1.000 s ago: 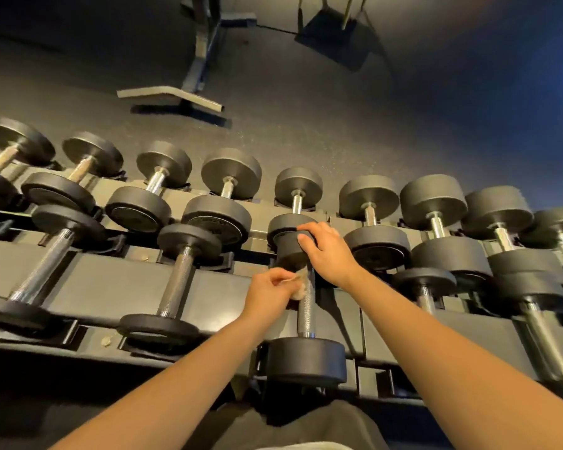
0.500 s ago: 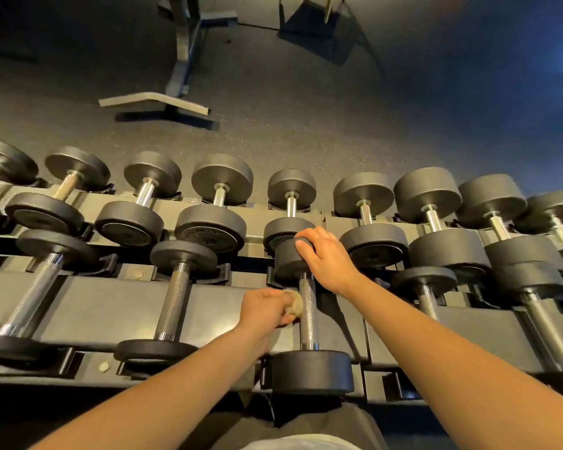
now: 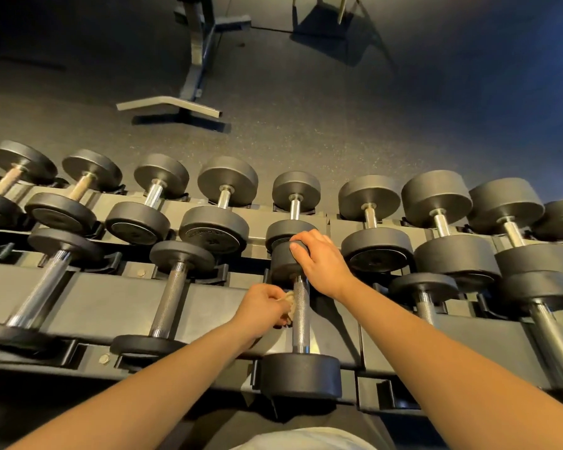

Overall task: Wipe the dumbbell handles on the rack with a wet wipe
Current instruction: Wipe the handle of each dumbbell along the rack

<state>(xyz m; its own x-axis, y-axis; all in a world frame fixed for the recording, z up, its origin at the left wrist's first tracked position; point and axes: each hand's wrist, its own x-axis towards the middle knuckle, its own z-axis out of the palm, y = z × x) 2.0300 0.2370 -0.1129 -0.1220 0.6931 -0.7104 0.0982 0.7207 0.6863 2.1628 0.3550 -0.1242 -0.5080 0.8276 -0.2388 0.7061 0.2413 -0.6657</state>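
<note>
Here the left hand (image 3: 263,305) pinches a crumpled wet wipe (image 3: 289,303) against the knurled dumbbell handle (image 3: 300,315) just beside it, while the right hand (image 3: 322,263) curls over that dumbbell's far head (image 3: 285,259).

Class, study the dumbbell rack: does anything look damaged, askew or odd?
On the upper row, the far-left handle and the next handle look tan, not chrome like the others; rust, tape or lighting, I cannot tell. Nothing else stands out.
</note>
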